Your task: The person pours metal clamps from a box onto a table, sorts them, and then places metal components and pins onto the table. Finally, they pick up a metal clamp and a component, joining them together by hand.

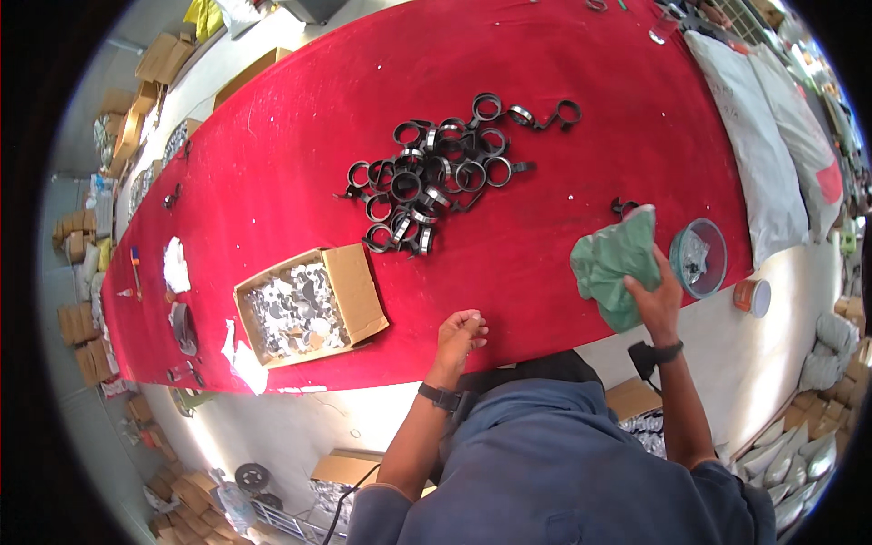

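Observation:
My right hand [656, 302] grips a crumpled green cloth [616, 263] pressed on the red table cover [300, 154] near the front edge. Just right of it stands a round clear bowl [700, 257] with small parts inside. My left hand [461, 333] rests as a loose fist on the red cover at the front edge, with nothing visible in it. A pile of black ring clamps [436, 177] lies farther back at the table's middle. An open cardboard box [309, 307] full of small silvery round pieces sits to the left of my left hand.
A small orange-lidded jar [753, 296] stands beyond the table's right end. Large grey sacks [763, 154] lie along the right. Cardboard boxes [136, 109] are stacked on the floor at left. White scraps [174, 265] and small tools lie on the table's left end.

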The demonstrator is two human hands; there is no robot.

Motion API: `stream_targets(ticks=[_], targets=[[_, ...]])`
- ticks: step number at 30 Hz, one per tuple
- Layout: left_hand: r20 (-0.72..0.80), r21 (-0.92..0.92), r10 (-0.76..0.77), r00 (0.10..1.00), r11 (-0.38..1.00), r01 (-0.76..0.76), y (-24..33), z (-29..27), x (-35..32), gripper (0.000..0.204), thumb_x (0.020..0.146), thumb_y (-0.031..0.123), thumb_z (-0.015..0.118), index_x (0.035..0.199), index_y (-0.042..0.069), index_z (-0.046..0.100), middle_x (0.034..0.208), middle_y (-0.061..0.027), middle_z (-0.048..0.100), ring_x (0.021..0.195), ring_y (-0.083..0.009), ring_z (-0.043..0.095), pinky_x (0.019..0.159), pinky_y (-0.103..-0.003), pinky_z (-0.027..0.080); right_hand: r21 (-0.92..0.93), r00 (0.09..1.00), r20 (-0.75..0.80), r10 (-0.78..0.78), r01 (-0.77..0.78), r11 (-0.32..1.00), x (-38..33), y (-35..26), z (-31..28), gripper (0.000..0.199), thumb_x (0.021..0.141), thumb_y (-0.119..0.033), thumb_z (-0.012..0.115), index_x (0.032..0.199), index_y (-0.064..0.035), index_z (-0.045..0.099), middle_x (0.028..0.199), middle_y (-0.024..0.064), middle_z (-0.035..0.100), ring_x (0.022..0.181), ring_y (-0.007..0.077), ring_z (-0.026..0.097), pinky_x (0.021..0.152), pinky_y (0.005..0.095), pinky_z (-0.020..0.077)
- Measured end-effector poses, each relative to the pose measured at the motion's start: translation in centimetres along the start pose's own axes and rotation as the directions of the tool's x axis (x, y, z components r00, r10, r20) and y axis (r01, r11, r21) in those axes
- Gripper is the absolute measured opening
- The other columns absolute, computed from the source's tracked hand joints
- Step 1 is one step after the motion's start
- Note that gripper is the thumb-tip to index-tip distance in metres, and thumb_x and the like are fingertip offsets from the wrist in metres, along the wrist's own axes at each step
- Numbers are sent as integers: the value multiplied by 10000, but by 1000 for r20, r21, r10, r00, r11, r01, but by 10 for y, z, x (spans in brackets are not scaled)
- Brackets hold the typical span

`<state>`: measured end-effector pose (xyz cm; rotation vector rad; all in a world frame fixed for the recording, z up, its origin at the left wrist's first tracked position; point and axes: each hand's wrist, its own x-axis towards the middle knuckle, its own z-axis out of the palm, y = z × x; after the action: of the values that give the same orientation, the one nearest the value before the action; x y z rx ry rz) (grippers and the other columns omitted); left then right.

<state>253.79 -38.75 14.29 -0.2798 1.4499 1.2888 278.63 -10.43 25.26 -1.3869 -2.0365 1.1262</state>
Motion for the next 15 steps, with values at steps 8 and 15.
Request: stream_targets(ticks=[8, 15], targets=[[-6, 2, -14, 1000, 1000, 14, 3, -2, 4, 216, 1007, 227, 669, 1133, 52, 646, 1018, -66, 704, 868, -153, 688, 718, -311, 587, -32, 991, -59, 122, -124, 992, -1, 22, 26, 733, 807, -114, 817, 1464, -16, 506, 1378, 185, 627, 1241, 267, 625, 1058, 387, 484], [12, 44, 54, 998, 998, -55, 2, -15, 1, 229, 1011, 223, 664, 1152, 43, 648, 1010, -70, 701, 865, -165, 688, 710, -310, 585, -156, 999, -26, 39, -42, 987, -1, 47, 63, 744, 771, -136, 844, 1441, -17, 543, 1379, 217, 625, 1259, 298, 619, 1061, 397, 478]])
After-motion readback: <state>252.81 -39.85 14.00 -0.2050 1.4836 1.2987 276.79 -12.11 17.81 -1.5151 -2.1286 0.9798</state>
